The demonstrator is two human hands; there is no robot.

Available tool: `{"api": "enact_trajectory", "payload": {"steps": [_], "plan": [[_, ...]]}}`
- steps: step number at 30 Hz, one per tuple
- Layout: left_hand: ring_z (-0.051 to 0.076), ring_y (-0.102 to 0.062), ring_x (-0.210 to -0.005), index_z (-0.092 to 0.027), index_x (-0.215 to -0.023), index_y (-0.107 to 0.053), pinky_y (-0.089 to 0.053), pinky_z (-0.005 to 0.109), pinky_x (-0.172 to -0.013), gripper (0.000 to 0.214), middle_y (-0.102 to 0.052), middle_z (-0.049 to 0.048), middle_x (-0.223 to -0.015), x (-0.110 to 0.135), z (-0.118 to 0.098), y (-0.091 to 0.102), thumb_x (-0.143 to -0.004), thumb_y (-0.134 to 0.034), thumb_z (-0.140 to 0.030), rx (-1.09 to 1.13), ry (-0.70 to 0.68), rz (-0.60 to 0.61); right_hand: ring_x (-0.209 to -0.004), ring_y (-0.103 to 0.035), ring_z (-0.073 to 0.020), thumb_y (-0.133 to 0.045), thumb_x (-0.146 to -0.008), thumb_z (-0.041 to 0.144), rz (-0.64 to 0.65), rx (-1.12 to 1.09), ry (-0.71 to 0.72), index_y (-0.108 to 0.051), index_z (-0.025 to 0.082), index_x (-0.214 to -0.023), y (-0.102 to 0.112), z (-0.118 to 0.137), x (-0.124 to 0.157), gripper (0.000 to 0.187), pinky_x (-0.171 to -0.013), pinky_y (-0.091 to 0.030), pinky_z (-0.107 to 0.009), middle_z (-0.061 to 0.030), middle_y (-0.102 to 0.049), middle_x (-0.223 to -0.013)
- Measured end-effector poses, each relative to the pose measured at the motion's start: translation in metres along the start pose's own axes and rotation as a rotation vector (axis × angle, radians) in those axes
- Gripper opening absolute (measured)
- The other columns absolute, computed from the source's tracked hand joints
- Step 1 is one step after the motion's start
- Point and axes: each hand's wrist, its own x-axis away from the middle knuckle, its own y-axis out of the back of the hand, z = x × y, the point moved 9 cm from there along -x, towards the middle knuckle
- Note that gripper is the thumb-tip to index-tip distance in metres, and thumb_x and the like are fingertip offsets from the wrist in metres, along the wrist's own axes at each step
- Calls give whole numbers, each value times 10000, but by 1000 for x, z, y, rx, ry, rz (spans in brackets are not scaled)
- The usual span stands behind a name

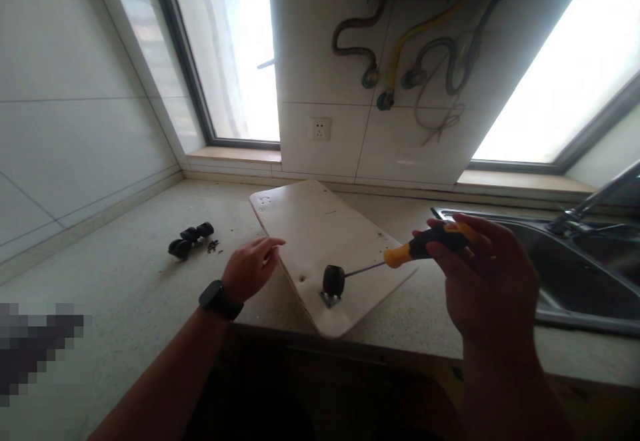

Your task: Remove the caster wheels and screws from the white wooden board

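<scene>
While the right hand (491, 273) clasps the screwdriver (399, 255), the left hand (251, 266) curls, grip unclear, by the board (315, 231), which lies on the counter (130, 268) and should feel stiff, best held by its rim (329, 334).

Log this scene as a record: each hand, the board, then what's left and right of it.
right hand: holds yellow-and-black screwdriver, shaft running to upright black caster
left hand: by the board's left edge; contact unclear
board: pale, on the counter, caster at its near end
left of board: loose black casters, small dark pieces
right of board: metal sink
</scene>
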Motion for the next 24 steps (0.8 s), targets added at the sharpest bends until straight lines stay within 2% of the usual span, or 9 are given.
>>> {"api": "enact_trajectory", "payload": {"steps": [2, 4, 7, 9, 12, 16, 18, 21, 24], "plan": [[219, -657, -913, -218, -1190, -685, -515, 358, -843, 267, -704, 74, -989, 4, -45, 2, -1033, -479, -282, 115, -165, -2, -942, -783, -185, -868, -731, 121, 59, -14, -3, -719, 281, -1136, -11, 0, 0, 461, -860, -677, -364, -3, -785, -1061], [244, -638, -1017, -235, -1244, -645, -521, 395, -906, 266, -683, 87, -1078, 11, -78, 1, -1010, -561, -330, 203, -256, 32, -921, -787, -180, -855, -746, 115, 99, -6, -11, -713, 282, -1137, -20, 1, 1, 448, -834, -685, -352, -5, -789, -1057], [304, -589, -1161, -258, -1402, -538, -497, 478, -1014, 571, -639, 121, -1264, 20, -105, -9, -917, -716, -502, 259, -279, 85, -927, -785, -184, -851, -748, 127, 122, -6, -31, -703, 286, -1126, -27, 0, 3, 436, -839, -687, -372, 0, -787, -1053], [327, -569, -1209, -268, -1456, -487, -474, 510, -1051, 692, -619, 130, -1335, 23, -109, -17, -878, -759, -533, 269, -255, 108, -934, -781, -184, -851, -747, 143, 125, -7, -37, -697, 290, -1122, -28, -1, 4, 431, -839, -685, -378, 3, -784, -1055], [315, -595, -1160, -264, -1348, -560, -478, 498, -1026, 550, -667, 104, -1256, 23, -105, -27, -875, -792, -420, 295, -214, 125, -929, -776, -189, -848, -750, 174, 115, 20, -22, -691, 290, -1133, -26, -3, 1, 430, -857, -673, -395, -6, -779, -1063], [279, -614, -1071, -249, -1162, -634, -499, 447, -964, 438, -704, 67, -1124, 21, -95, -34, -812, -869, -367, 400, -165, 147, -822, -743, -170, -780, -792, 250, -55, -22, -54, -672, 273, -1152, 2, -19, -18, 377, -828, -654, -408, -1, -737, -1005], [268, -612, -1072, -247, -1163, -636, -495, 438, -972, 437, -704, 64, -1123, 20, -93, -33, -811, -873, -352, 449, -152, 131, -681, -678, -139, -684, -814, 291, -189, -41, -169, -629, 285, -1149, 27, -40, -31, 339, -632, -631, -349, 29, -658, -914], [264, -611, -1069, -236, -1158, -637, -487, 440, -981, 437, -705, 67, -1111, 20, -92, -33, -806, -876, -337, 481, -150, 102, -538, -542, -96, -517, -814, 301, -259, 210, -387, -555, 306, -1173, 62, -76, -45, 361, -405, -418, -203, 59, -533, -792], [264, -616, -1047, -235, -1112, -658, -489, 438, -961, 429, -705, 66, -1091, 22, -89, -36, -774, -900, -340, 514, -132, 88, -409, -438, -90, -706, -743, 328, -117, 397, -561, -633, 228, -1041, 75, -110, -49, 323, -339, -310, -193, 71, -501, -605]]}}
